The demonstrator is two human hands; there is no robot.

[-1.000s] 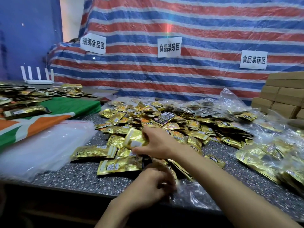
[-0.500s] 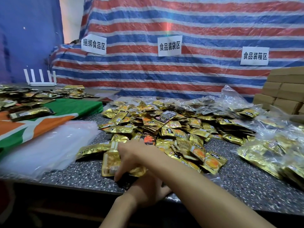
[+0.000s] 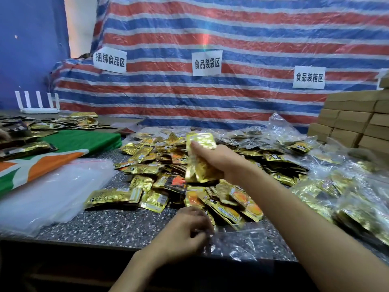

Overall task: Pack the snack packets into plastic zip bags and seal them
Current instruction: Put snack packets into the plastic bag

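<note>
A heap of gold snack packets (image 3: 210, 163) covers the middle of the speckled counter (image 3: 117, 224). My right hand (image 3: 219, 161) is raised above the heap and grips a bunch of gold packets (image 3: 200, 159), held upright. My left hand (image 3: 185, 232) is near the counter's front edge, fingers curled on the mouth of a clear zip bag (image 3: 237, 243) that lies flat to its right. Whether anything is inside that bag cannot be made out.
A stack of empty clear zip bags (image 3: 48, 192) lies at the left. Filled bags of packets (image 3: 347, 197) pile up at the right, with cardboard boxes (image 3: 353, 121) behind. A green and orange cloth (image 3: 63, 152) holds more packets at far left.
My right hand was down on the packets near the front edge; it has lifted up and away with a bunch of them. My left hand has stayed at the bag.
</note>
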